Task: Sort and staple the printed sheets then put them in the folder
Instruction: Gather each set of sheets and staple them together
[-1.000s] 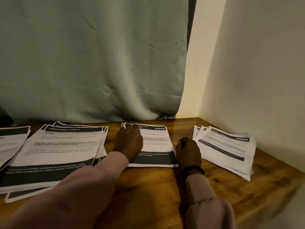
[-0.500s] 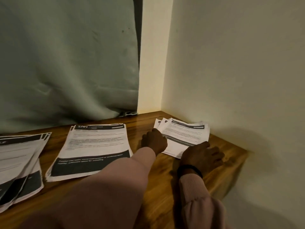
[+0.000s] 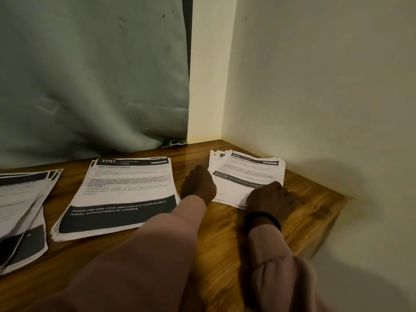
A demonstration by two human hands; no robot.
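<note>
Wooden tabletop (image 3: 213, 255) is backed by a grey-green curtain (image 3: 90, 75) and a cream wall. Right stack of printed sheets (image 3: 247, 174) lies in the table's far corner; its left edge is touched by the left hand (image 3: 199, 186), its near corner is pressed by the right hand (image 3: 271, 202) (finger curl cannot be told). Left of that stack, the "2701" stack (image 3: 126, 190) and a fanned pile (image 3: 22, 206) are laid.

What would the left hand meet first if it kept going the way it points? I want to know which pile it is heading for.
Most likely the rightmost pile of printed sheets: the left hand points away from the person, knuckles already at that pile's left edge. Whether they touch is unclear.
</note>
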